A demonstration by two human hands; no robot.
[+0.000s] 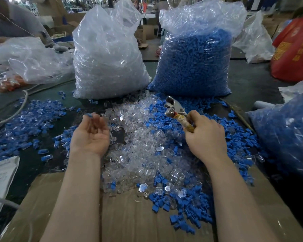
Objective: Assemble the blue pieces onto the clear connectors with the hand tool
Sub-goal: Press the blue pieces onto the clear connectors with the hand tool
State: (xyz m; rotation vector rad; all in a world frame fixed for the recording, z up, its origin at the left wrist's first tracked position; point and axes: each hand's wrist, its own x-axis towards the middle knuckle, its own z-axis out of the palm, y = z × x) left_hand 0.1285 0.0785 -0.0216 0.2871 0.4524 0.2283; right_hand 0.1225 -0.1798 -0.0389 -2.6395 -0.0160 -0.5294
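My right hand (204, 135) grips the tape-wrapped handle of the hand tool (175, 107), whose metal head points up and to the left. My left hand (91, 133) is palm up over the left side of the heap, its fingers stretched out and blurred. A small blue piece (89, 115) shows at its fingertips. Loose clear connectors (143, 142) lie heaped between my hands. Loose blue pieces (234, 137) spread to the right and the front. Clear connectors with blue pieces fitted (28, 119) lie scattered on the left.
Two tall plastic bags stand behind the heap: a bag of clear connectors (108, 58) and a bag of blue pieces (194, 63). Another bag of blue parts (287, 137) sits on the right, with a red bag (294, 49) behind it. Cardboard (129, 220) covers the near table. A grey cable (16, 110) runs on the left.
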